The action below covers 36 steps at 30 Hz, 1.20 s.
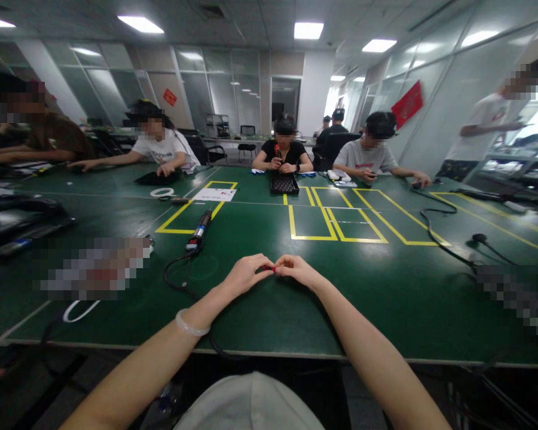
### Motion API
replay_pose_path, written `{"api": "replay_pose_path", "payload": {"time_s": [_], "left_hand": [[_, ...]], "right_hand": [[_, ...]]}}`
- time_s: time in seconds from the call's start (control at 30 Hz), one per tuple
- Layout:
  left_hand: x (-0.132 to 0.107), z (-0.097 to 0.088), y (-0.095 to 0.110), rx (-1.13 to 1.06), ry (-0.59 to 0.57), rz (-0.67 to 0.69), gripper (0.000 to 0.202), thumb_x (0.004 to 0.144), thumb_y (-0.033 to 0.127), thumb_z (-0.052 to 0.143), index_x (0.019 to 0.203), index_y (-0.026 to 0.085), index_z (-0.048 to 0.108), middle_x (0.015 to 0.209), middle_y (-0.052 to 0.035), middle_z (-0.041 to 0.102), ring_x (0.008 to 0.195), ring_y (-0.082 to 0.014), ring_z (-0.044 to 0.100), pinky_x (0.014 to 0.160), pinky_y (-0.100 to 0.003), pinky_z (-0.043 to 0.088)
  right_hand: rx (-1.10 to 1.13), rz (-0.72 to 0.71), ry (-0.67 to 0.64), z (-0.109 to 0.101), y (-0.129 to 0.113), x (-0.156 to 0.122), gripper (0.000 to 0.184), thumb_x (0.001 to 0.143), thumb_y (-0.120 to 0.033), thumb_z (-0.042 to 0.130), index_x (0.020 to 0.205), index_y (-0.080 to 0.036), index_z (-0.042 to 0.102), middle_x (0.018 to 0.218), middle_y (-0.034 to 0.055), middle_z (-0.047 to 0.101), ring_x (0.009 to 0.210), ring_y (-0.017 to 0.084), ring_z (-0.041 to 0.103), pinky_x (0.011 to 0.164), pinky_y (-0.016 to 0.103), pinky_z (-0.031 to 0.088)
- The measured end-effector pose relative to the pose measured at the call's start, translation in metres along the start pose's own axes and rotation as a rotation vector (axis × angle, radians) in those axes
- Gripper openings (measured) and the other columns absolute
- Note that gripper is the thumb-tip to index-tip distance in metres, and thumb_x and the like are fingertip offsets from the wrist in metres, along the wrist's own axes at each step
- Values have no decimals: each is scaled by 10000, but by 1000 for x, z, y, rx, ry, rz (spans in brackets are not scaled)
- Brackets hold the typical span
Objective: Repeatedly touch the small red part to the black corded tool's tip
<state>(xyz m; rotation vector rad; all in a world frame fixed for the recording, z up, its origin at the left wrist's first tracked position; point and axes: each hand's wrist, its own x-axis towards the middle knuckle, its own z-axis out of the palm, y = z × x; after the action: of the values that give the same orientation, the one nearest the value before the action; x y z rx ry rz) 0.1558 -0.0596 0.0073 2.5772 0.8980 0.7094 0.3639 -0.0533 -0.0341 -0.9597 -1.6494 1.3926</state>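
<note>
My left hand [250,273] and my right hand [297,270] meet fingertip to fingertip over the green table [269,322]. Between them they pinch a small red piece [274,269], mostly covered by the fingers; its exact kind is too small to make out. Both hands are closed in a pinch, thumbs and forefingers pressed together. A pale bracelet [192,324] circles my left wrist. Left of my left hand, a black electric screwdriver [200,230] lies on the table with its cord curling toward me.
Yellow tape outlines [311,237] mark the tabletop ahead. A white sheet [215,194] lies beyond the screwdriver. Opposite, a person works over a black tray [284,184]; others sit on both sides. A black cable [434,230] runs along the right, and a white ring [161,192] lies left.
</note>
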Motion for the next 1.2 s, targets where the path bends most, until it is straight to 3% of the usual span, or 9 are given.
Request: {"api": "replay_pose_path", "payload": {"time_s": [0.13, 0.23, 0.4, 0.47, 0.53, 0.63, 0.9, 1.03, 1.2], "left_hand": [[-3, -9, -1, 27, -18, -37, 255, 894, 416, 507, 999, 215, 623, 931, -15, 661, 863, -162, 615, 790, -270, 458], [-12, -35, -15, 117, 69, -143, 335, 907, 458, 452, 1122, 229, 567, 1058, -29, 647, 954, -178, 610, 846, -292, 458], [-50, -93, -62, 599, 235, -578, 491, 902, 518, 365, 1188, 154, 529, 1160, -149, 599, 1068, -292, 562, 863, -391, 448], [-68, -107, -79, 720, 205, -776, 566, 896, 569, 301, 1126, 124, 564, 1103, -192, 619, 1021, -335, 580, 806, -417, 457], [-81, -113, -90, 708, 82, -915, 641, 883, 627, 229, 1011, 133, 617, 1003, -196, 655, 944, -357, 610, 755, -433, 462], [-89, -109, -100, 621, -97, -982, 718, 848, 691, 185, 922, 158, 660, 943, -195, 681, 881, -378, 635, 722, -450, 464], [-57, -95, -107, 585, -210, -840, 602, 877, 603, 249, 939, 199, 690, 1007, -158, 686, 923, -325, 643, 766, -406, 474], [-38, -78, -95, 579, -207, -734, 528, 910, 525, 266, 918, 188, 672, 992, -147, 684, 891, -293, 648, 750, -375, 473], [-31, -45, -61, 522, -184, -599, 482, 939, 484, 281, 868, 181, 650, 939, -110, 690, 860, -237, 647, 733, -313, 458]], "right_hand": [[25, -9, -14, 0, 0, -1, 267, 705, -340, 732, 843, -147, 610, 687, -12, 621, 614, 107, 549, 607, 234, 409], [20, -5, 10, 1, -1, -1, 301, 696, -361, 746, 844, -146, 597, 664, -18, 601, 590, 100, 533, 582, 226, 395], [-14, -6, -2, 1, 0, -1, 309, 707, -378, 742, 846, -143, 597, 684, -6, 606, 602, 104, 534, 582, 226, 399], [-27, -9, 0, 2, 1, -1, 309, 710, -378, 741, 850, -140, 601, 690, -2, 608, 605, 104, 533, 580, 225, 398], [-37, -11, 6, 2, 2, -1, 309, 710, -376, 741, 852, -138, 604, 698, 2, 610, 612, 105, 535, 582, 225, 400], [-51, -6, 12, 3, 2, -1, 309, 712, -384, 738, 848, -140, 604, 713, 7, 616, 620, 109, 539, 584, 228, 404], [-85, 10, 26, 5, -2, -2, 320, 701, -402, 737, 829, -144, 596, 716, 4, 614, 611, 109, 533, 582, 231, 406], [-100, 4, 32, 4, 0, 0, 308, 710, -395, 729, 824, -142, 594, 690, -7, 593, 591, 102, 513, 565, 223, 389], [-142, -25, 53, 3, 1, 1, 273, 721, -351, 717, 839, -138, 594, 696, -8, 590, 598, 103, 515, 574, 226, 396]]}}
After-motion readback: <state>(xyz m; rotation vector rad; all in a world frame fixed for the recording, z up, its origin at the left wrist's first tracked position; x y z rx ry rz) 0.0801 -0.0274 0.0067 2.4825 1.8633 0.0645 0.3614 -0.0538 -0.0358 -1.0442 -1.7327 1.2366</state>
